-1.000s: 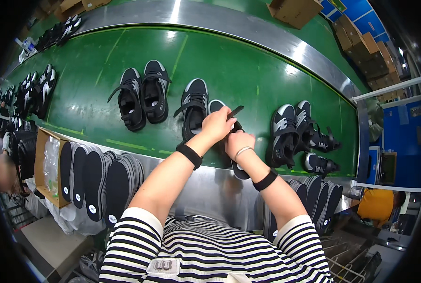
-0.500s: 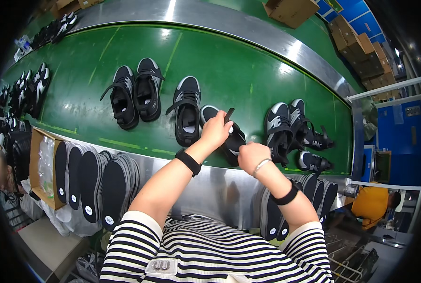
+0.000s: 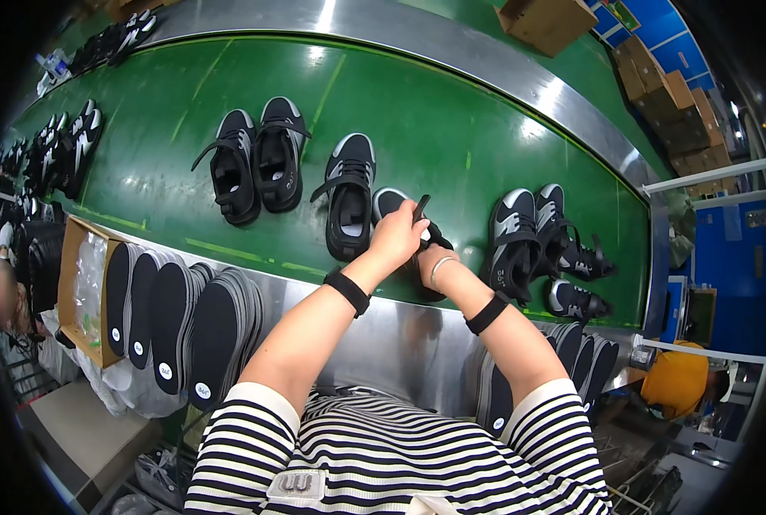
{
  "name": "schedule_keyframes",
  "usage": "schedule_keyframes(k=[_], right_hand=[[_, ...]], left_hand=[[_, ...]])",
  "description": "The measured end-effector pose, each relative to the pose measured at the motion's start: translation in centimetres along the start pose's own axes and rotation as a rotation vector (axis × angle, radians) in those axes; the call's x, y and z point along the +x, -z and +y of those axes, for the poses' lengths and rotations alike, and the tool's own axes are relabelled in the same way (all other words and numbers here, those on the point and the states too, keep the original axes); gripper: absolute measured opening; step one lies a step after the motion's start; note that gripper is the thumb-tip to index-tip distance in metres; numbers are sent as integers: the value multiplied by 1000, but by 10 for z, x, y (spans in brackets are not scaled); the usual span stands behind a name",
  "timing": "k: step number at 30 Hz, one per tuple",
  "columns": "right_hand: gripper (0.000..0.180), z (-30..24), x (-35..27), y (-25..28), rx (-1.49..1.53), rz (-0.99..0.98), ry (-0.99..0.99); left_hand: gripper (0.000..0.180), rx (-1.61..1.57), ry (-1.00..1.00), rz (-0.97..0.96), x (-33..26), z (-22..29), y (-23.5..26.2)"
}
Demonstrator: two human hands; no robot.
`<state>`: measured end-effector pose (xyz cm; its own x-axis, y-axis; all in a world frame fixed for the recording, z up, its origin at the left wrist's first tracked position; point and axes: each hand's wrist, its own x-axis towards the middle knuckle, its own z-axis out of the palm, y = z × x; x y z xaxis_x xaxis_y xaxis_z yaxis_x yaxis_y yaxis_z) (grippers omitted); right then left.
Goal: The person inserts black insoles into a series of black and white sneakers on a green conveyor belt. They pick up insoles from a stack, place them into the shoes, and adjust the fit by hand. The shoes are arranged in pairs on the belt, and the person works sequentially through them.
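A black and grey sneaker [image 3: 387, 202] lies on the green surface in front of me, toe pointing away. My left hand [image 3: 398, 238] is closed on its upper near the strap, whose black end [image 3: 422, 209] sticks up beside the fingers. My right hand [image 3: 434, 263] reaches into the shoe's opening; its fingers are hidden by the shoe and the left hand. Just left stands the matching sneaker [image 3: 349, 197], strap undone, with a pale insole label showing inside. Much of the handled shoe is covered by my hands.
More sneakers [image 3: 512, 240] stand at the right, and another pair [image 3: 280, 159] at the left. Stacked black insoles [image 3: 220, 335] line the near metal edge [image 3: 349, 360] on both sides. A carton [image 3: 87, 292] with clear plastic is at the left. A person in yellow [image 3: 676, 382] is at the far right.
My right hand has moved left and forward from the heel into the shoe, close to the left hand. The left hand keeps its grip. The view has shifted slightly.
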<state>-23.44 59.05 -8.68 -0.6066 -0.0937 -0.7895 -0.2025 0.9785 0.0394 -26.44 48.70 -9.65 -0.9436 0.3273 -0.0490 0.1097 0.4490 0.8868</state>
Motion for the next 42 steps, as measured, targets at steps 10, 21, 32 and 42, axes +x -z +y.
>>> schedule_keyframes(k=[10, 21, 32, 42], right_hand=[[24, 7, -35, 13, 13, -32, 27], [42, 27, -43, -16, 371, -17, 224], [23, 32, -16, -45, 1631, 369, 104], [41, 20, -54, -18, 27, -39, 135]], left_hand=[[27, 56, 83, -22, -2, 4, 1], [26, -163, 120, -89, 0, -10, -3], [29, -133, 113, -206, -1, -2, 0], [29, -123, 155, -142, -10, 24, 4]])
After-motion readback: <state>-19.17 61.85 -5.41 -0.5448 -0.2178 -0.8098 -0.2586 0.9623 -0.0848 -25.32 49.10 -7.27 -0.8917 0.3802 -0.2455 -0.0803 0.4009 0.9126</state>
